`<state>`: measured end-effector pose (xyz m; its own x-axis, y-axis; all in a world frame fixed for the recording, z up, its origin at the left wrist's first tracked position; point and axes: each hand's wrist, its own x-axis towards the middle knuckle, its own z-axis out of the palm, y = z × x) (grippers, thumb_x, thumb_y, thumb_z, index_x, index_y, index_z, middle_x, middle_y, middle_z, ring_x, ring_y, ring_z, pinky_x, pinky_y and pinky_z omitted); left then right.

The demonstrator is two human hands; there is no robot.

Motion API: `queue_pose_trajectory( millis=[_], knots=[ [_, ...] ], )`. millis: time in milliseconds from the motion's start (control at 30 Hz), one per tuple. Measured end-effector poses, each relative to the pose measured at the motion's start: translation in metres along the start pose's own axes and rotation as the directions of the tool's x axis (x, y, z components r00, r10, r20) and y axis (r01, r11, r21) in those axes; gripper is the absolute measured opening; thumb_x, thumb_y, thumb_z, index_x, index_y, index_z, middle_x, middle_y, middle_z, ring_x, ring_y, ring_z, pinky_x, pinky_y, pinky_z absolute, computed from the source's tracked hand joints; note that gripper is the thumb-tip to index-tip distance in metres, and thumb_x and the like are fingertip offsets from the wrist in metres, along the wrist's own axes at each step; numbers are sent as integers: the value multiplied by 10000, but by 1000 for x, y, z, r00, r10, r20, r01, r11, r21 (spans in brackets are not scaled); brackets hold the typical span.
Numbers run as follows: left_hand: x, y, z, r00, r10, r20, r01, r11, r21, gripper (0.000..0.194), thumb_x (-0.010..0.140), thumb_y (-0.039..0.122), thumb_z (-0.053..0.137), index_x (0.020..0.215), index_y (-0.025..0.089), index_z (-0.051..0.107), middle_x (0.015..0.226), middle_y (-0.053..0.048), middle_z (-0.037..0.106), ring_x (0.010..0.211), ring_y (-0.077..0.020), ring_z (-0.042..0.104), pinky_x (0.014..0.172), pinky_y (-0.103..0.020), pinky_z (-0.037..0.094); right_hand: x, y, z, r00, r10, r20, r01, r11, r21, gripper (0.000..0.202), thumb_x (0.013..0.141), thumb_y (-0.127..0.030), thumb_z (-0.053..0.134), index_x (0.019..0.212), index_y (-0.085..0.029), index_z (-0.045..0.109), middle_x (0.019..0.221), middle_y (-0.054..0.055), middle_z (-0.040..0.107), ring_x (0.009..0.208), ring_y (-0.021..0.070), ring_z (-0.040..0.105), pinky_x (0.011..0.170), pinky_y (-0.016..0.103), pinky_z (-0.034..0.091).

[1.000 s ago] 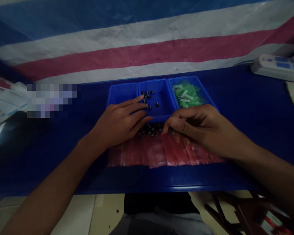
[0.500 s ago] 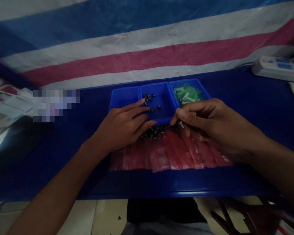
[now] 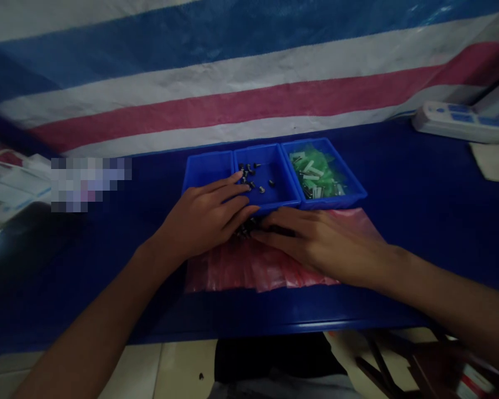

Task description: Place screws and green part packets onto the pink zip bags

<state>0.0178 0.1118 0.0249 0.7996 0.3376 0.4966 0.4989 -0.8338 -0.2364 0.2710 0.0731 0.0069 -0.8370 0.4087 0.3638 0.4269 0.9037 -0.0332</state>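
My left hand [image 3: 208, 219] rests with fingers spread over the front edge of the middle blue bin [image 3: 280, 194], where several small dark screws [image 3: 249, 169] lie. Right of it, my right hand [image 3: 311, 235] reaches palm down into a pile of dark screws [image 3: 245, 227] in front of the bin, its thumb and fingers apart around some of them. Under both hands lies a row of red plastic bags [image 3: 270, 271]. The right blue bin [image 3: 355, 195] holds a green bag [image 3: 320, 160] with pale strips and metal pieces.
The left blue bin [image 3: 210, 160] stands beside the middle one on the blue table [image 3: 419, 221]. A white power strip [image 3: 453, 119] lies at the back right. A striped sheet [image 3: 249, 102] hangs behind. A dark object [image 3: 29, 244] is at left.
My right hand has moved left and down from the right bin's front to the screw pile, and the screw it held is no longer visible. Another screw now lies in the middle bin.
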Motion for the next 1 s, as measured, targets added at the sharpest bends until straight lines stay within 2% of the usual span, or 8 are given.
queue_pose_trajectory(
  millis=[167, 433, 533, 633, 733, 833, 933, 1000],
  knots=[
    [0, -1, 1, 999, 11, 43, -11, 1000, 14, 370, 1144, 281, 467, 1071, 114, 789, 1198, -130, 809, 1262, -309, 735, 1009, -428, 674, 2, -2, 6, 998, 22, 58, -20, 999, -27, 223, 1052, -80, 555, 1159, -114, 748, 1146, 140, 750, 972, 243, 755, 797, 357, 644],
    [0, 0, 1, 1000, 12, 17, -12, 1000, 21, 352, 1138, 272, 484, 1046, 106, 781, 1171, -125, 816, 1210, -307, 761, 948, -413, 695, 0, 1, 1, 958, 134, -254, -35, 932, 360, 121, 1044, -113, 619, 975, -162, 705, 1057, 78, 818, 926, 178, 793, 831, 272, 622],
    [1, 0, -1, 1000, 19, 17, -20, 1000, 20, 375, 1142, 274, 470, 1015, 114, 785, 1166, -129, 816, 1210, -296, 762, 951, -398, 694, 4, -4, -9, 894, 386, -226, -162, 750, 642, 118, 957, -232, 788, 903, -199, 688, 857, 8, 792, 705, 139, 742, 666, 249, 587],
    [1, 0, -1, 999, 34, 25, -35, 999, 42, 360, 1136, 269, 482, 1015, 123, 788, 1172, -137, 814, 1223, -302, 757, 958, -403, 694, 9, -7, -19, 800, 601, 5, -313, 410, 856, 212, 917, -348, 832, 863, -218, 674, 597, -63, 653, 469, 103, 583, 470, 238, 473],
    [1, -1, -3, 999, 25, 20, -26, 999, 23, 358, 1134, 273, 483, 1012, 131, 788, 1153, -130, 819, 1193, -307, 770, 943, -422, 702, 12, -8, -22, 713, 696, 80, -298, 198, 934, 202, 987, -412, 754, 940, -218, 718, 698, -23, 742, 451, 104, 612, 438, 242, 488],
    [-1, -3, -4, 999, 6, 52, -6, 1000, 5, 365, 1138, 277, 464, 1030, 156, 792, 1189, -127, 811, 1258, -307, 739, 988, -440, 689, 8, -8, -19, 668, 738, -93, -291, 375, 880, 267, 1072, -361, 631, 1311, -265, 703, 1023, 32, 832, 669, 153, 766, 563, 280, 601],
    [-2, -3, -4, 997, 6, 71, -4, 1000, -16, 292, 1115, 246, 514, 1053, 185, 793, 1221, -108, 805, 1301, -296, 714, 1031, -427, 675, 2, -6, -13, 837, 476, -271, -273, 791, 547, 257, 1081, -213, 578, 1280, -226, 741, 1061, 47, 839, 850, 176, 808, 738, 295, 643],
    [-1, -3, -4, 998, 22, 52, -22, 1000, -3, 272, 1109, 229, 528, 1044, 182, 788, 1203, -96, 812, 1275, -292, 730, 1015, -414, 683, 0, -3, -7, 958, 196, -210, -140, 957, 256, 260, 1055, -113, 570, 1216, -173, 765, 1120, 88, 829, 959, 209, 806, 818, 320, 647]
  ],
)
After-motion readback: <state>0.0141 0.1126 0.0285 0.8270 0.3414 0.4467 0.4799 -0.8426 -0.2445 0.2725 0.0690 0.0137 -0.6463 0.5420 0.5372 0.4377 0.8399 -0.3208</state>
